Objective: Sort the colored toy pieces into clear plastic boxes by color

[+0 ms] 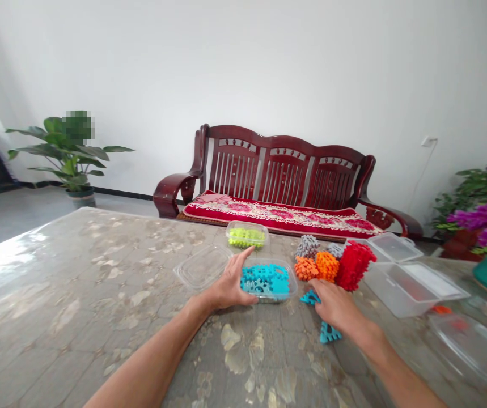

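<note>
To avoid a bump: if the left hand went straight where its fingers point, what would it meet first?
Probably the clear plastic tub of lime-green toothed pieces, just ahead of the left hand. Depth is unclear, so the hand might pass above it.

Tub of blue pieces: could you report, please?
Left hand spread around tub's end; right hand at loose blue piece; tub holding blue pieces; another blue bit beside right hand.
</note>
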A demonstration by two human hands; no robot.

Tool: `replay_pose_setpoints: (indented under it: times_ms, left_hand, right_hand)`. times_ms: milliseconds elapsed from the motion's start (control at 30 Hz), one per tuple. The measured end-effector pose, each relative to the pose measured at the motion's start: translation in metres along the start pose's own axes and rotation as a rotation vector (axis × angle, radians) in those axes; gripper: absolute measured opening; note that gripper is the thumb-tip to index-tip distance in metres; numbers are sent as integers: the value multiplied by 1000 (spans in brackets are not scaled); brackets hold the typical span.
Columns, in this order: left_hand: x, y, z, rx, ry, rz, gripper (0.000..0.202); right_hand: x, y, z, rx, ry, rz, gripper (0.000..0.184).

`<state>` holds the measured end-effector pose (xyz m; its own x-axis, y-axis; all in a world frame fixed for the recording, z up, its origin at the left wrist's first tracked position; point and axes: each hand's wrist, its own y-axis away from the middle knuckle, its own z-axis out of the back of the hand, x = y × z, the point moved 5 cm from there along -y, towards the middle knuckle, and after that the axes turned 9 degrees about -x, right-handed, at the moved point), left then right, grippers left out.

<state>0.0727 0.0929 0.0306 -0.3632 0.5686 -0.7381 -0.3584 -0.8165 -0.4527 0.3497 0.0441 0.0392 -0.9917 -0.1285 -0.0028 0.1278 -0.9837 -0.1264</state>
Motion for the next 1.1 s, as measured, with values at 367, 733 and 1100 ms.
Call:
replay_pose_setpoints:
  times_ms: [367,733,1100]
  left_hand:
    - [1,1,-1,-30,14,-29,119]
    - [6,2,-4,-73,25,-46,124]
    - [1,1,-1,-10,34,9,121]
  right_hand:
    - [82,-19,67,-298,-222,132,57]
    - [131,-29,57,-263,-404,311,39]
    - [5,23,36,85,-151,22,61]
